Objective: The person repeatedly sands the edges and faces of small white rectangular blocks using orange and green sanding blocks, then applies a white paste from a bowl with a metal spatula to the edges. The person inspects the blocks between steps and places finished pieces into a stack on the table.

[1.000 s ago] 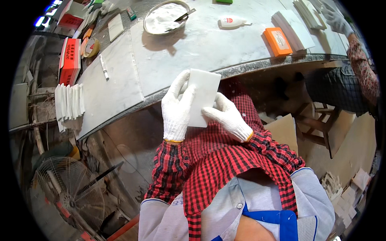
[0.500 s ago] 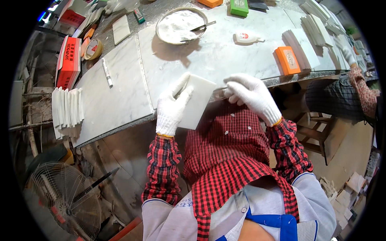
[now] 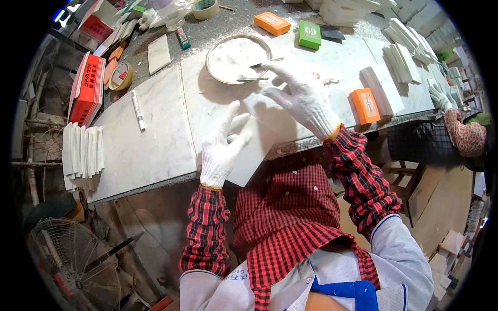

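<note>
My left hand point(image 3: 222, 147), in a white knit glove, rests at the left edge of a pale flat tile point(image 3: 250, 161), its fingers apart and the thumb over the tile. The tile lies at the table's front edge and its near corner sticks out past it. My right hand point(image 3: 307, 98), gloved alike, is stretched forward over the table with thumb and forefinger apart, holding nothing. Its forefinger reaches the right rim of a round metal bowl point(image 3: 208, 64) of white powder point(image 3: 236, 56), close to a spatula handle point(image 3: 277, 59). A white squeeze bottle point(image 3: 329, 81) is mostly hidden behind that hand.
An orange box point(image 3: 365, 105) and upright stacks of white tiles point(image 3: 383, 90) stand at the right. A marker point(image 3: 138, 110), a tape roll point(image 3: 121, 76) and a red box point(image 3: 86, 88) are at the left. A fan point(image 3: 78, 264) stands below left; another person's gloved hand point(image 3: 440, 97) shows far right.
My right hand has moved forward from beside the tile to the bowl, its fingers spreading. The tile has come down to the table edge, and my left hand's fingers have spread.
</note>
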Demonstrator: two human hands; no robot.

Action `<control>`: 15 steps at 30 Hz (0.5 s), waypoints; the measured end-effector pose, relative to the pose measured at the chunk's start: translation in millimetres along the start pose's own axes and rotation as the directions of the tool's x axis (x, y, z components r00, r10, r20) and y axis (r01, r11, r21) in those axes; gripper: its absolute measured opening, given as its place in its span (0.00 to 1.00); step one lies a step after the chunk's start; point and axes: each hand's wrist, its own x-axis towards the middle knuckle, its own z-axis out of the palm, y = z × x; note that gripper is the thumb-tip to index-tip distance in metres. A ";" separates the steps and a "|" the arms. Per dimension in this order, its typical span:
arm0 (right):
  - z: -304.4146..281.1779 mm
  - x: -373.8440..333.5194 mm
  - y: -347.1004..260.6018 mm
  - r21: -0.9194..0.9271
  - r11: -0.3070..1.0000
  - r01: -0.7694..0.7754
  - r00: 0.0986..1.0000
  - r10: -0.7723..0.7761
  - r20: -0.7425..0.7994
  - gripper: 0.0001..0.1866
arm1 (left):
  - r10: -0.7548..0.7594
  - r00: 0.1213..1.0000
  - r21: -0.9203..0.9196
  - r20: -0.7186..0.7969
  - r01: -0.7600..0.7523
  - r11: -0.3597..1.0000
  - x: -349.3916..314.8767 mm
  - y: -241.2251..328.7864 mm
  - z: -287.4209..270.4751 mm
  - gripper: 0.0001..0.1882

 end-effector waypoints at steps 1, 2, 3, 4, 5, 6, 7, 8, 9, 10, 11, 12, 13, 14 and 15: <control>3.8 2.4 -3.0 -0.107 0.994 0.017 1.000 -0.016 0.017 0.23 | 0.005 1.000 0.000 -0.003 -0.005 1.000 -0.3 -0.5 0.5 0.38; 8.6 5.6 2.5 -0.130 0.988 0.082 0.997 -0.083 0.000 0.20 | -0.004 1.000 -0.004 0.018 0.005 1.000 0.3 -0.8 0.5 0.39; 16.3 11.1 13.1 -0.154 0.977 0.146 0.989 -0.150 -0.015 0.17 | -0.014 0.999 -0.007 0.039 0.014 1.000 1.2 -0.8 0.4 0.39; 21.2 17.0 17.2 -0.176 0.962 0.210 0.976 -0.218 -0.026 0.14 | -0.026 0.998 -0.010 0.057 0.027 1.000 1.3 -1.4 -0.4 0.40; 23.8 20.6 20.3 -0.135 0.954 0.268 0.957 -0.279 -0.078 0.10 | -0.035 0.997 -0.034 0.071 0.037 0.999 1.7 -1.9 -0.9 0.40; 25.2 23.5 23.2 -0.097 0.963 0.251 0.960 -0.260 -0.100 0.10 | -0.043 0.995 -0.059 0.086 0.048 0.997 2.5 -2.3 -1.3 0.40; 26.8 26.3 23.9 -0.057 0.970 0.235 0.963 -0.240 -0.119 0.10 | -0.053 0.994 -0.084 0.099 0.061 0.995 2.6 -2.9 -2.4 0.41; 27.4 27.2 23.8 -0.017 0.976 0.218 0.966 -0.219 -0.138 0.10 | -0.057 0.993 -0.098 0.108 0.067 0.993 3.1 -3.0 -2.8 0.41; 23.5 25.8 24.0 0.027 0.993 0.118 0.987 -0.114 -0.112 0.12 | -0.060 0.991 -0.112 0.118 0.073 0.991 3.8 -3.0 -2.3 0.41; 20.3 26.2 22.0 0.095 0.994 0.058 0.992 -0.046 -0.119 0.12 | -0.064 0.990 -0.124 0.125 0.080 0.989 4.0 -3.5 -2.8 0.41; 17.6 26.3 20.6 0.161 0.987 -0.003 0.992 0.023 -0.122 0.13 | -0.064 0.990 -0.141 0.128 0.082 0.987 4.3 -5.2 -3.7 0.41; 16.0 26.4 19.5 0.227 0.972 -0.064 0.988 0.093 -0.120 0.14 | -0.064 0.989 -0.157 0.132 0.085 0.984 4.7 -7.3 -4.4 0.41; 14.4 25.5 19.3 0.294 0.951 -0.097 0.982 0.140 -0.129 0.14 | -0.064 0.988 -0.175 0.140 0.088 0.981 5.4 -9.2 -4.0 0.41; 11.9 25.9 17.6 0.343 0.927 -0.149 0.975 0.195 -0.105 0.14 | -0.062 0.988 -0.162 0.145 0.085 0.983 6.0 -10.2 -4.4 0.41; 8.9 26.9 15.3 0.390 0.899 -0.200 0.966 0.249 -0.078 0.13 | -0.059 0.987 -0.149 0.148 0.082 0.985 6.4 -10.6 -5.6 0.41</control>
